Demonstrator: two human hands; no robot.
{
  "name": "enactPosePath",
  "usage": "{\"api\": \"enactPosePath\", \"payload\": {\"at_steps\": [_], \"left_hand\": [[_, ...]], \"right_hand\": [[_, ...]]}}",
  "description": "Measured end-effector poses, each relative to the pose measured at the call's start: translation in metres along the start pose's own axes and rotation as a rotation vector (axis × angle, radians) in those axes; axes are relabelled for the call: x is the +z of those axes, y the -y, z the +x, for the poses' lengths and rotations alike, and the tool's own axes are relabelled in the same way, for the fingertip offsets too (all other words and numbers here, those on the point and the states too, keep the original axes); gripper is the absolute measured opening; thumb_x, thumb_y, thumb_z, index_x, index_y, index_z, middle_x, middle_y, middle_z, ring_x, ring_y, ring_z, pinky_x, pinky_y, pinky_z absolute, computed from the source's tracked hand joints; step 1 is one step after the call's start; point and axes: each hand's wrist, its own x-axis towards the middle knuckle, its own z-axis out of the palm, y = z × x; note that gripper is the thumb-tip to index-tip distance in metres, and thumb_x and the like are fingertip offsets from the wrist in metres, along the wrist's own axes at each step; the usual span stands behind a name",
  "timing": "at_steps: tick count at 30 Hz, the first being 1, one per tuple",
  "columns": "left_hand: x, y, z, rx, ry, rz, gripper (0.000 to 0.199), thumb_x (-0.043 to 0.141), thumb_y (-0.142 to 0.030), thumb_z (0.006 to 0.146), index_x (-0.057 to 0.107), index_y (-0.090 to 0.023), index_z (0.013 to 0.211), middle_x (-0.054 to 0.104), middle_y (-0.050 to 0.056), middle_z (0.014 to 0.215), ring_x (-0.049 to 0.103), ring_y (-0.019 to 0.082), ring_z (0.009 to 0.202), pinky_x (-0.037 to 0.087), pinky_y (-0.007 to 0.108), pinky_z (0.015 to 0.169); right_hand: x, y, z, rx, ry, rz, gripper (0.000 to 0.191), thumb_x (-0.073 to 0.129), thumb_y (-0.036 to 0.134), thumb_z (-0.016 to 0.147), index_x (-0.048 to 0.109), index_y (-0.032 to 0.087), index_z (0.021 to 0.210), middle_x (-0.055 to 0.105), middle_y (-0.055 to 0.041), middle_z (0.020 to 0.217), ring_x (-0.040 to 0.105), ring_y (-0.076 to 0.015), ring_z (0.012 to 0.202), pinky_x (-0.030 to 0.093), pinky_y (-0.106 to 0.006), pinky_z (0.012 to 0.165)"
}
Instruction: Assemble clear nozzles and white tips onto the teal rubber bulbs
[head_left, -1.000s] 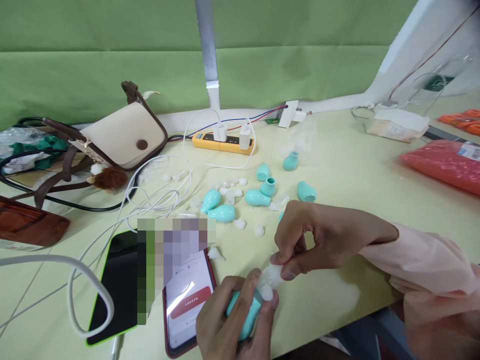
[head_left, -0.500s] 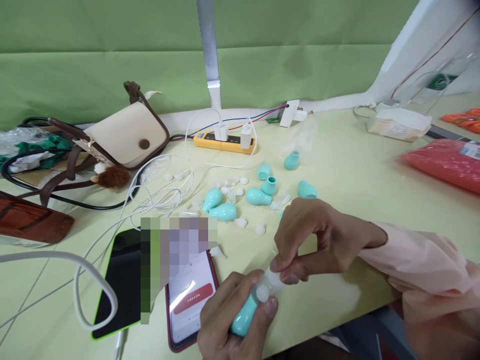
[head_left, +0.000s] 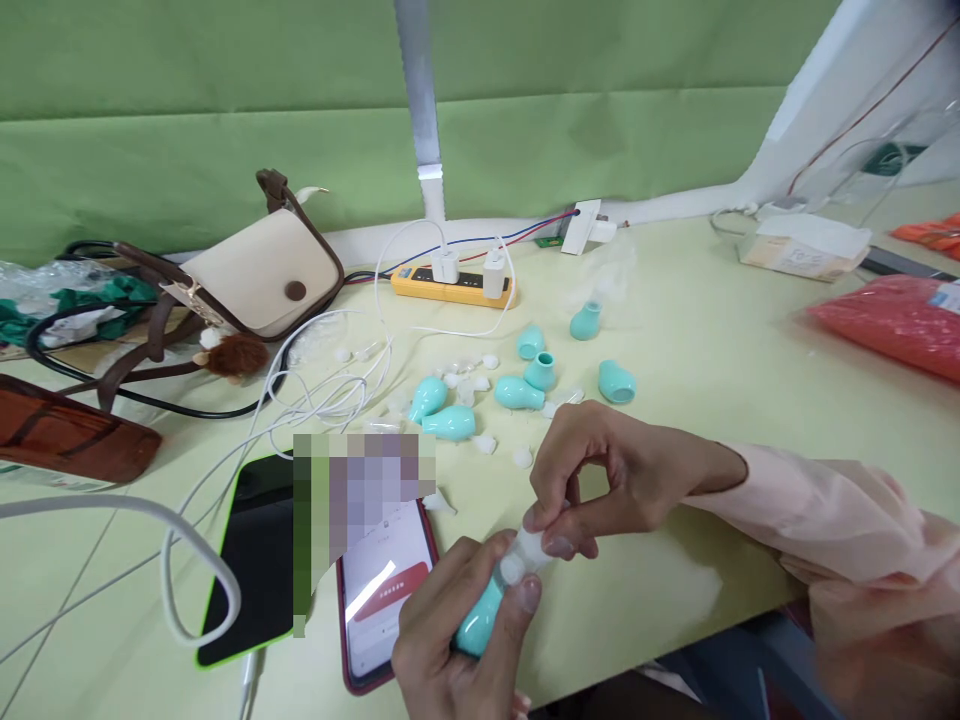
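Near the table's front edge my left hand (head_left: pixel 439 625) is wrapped round a teal squeeze bulb (head_left: pixel 478 622), its mouth tilted up and to the right. A whitish see-through tube piece with a round white side knob (head_left: pixel 513 570) stands at the bulb's mouth. My right hand (head_left: pixel 626 485) pinches the far end of this tube piece (head_left: pixel 534 546) between thumb and fingertips. Several more teal bulbs (head_left: pixel 450 423) lie beyond my hands, among small white caps (head_left: pixel 523 457) and clear tube parts (head_left: pixel 568 398). How deep the tube sits in the bulb is hidden by my fingers.
Left of my hands lie a phone with a lit screen (head_left: pixel 382 640) and a dark green-edged device (head_left: pixel 255 560). White cables (head_left: pixel 330 390) coil behind them. Further back are a cream handbag (head_left: pixel 262 270), a yellow power strip (head_left: pixel 457 290) and, right, a red package (head_left: pixel 892 325).
Both hands have shifted slightly left, the bulb and tube piece with them. My right fingers keep their pinch on the tube piece. The view has turned a little.
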Motion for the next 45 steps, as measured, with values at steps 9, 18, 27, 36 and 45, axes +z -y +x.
{"api": "enactPosePath", "payload": {"at_steps": [9,18,27,36,45], "left_hand": [[0.0,0.001,0.007,0.443,-0.114,0.27,0.02,0.065,-0.005,0.069,0.068,-0.014,0.087,0.062,0.004,0.069,0.058,0.012,0.053,0.044,0.022,0.041],[-0.034,0.013,0.019,0.964,0.116,0.654,0.022,0.065,-0.008,0.063,0.068,-0.013,0.084,0.07,0.008,0.078,0.063,0.021,0.071,0.047,0.033,0.064],[-0.035,0.015,0.02,1.057,0.082,0.784,0.034,0.069,-0.01,0.056,0.07,-0.012,0.09,0.073,0.006,0.076,0.058,0.025,0.065,0.045,0.039,0.061],[-0.033,0.012,0.027,1.014,0.043,0.745,0.038,0.071,0.0,0.055,0.067,-0.007,0.092,0.07,0.01,0.072,0.057,0.024,0.066,0.047,0.035,0.054],[-0.008,0.004,0.01,0.601,-0.139,0.475,0.02,0.064,-0.005,0.071,0.065,-0.013,0.089,0.066,0.005,0.069,0.063,0.017,0.063,0.051,0.026,0.057]], "right_hand": [[0.005,0.003,0.001,-0.04,-0.158,0.003,0.012,0.072,0.014,0.065,0.067,0.009,0.076,0.067,-0.0046,0.06,0.061,-0.0109,0.05,0.051,-0.019,0.046],[0.007,0.013,-0.008,-0.221,-0.149,-0.233,0.016,0.072,0.013,0.068,0.071,0.012,0.084,0.07,-0.0065,0.073,0.063,-0.0111,0.06,0.049,-0.018,0.053],[0.004,0.009,-0.005,-0.257,-0.036,-0.325,0.012,0.063,0.01,0.076,0.069,0.005,0.066,0.059,-0.0068,0.061,0.047,-0.0055,0.05,0.035,-0.018,0.045],[0.008,0.004,-0.001,-0.191,-0.154,-0.249,0.005,0.068,0.012,0.07,0.07,0.008,0.067,0.061,-0.0041,0.059,0.048,-0.0056,0.047,0.038,-0.017,0.044],[0.003,0.012,-0.007,-0.103,-0.266,-0.028,0.011,0.071,0.008,0.064,0.071,0.01,0.075,0.068,-0.0051,0.06,0.06,-0.0106,0.046,0.048,-0.018,0.043]]}}
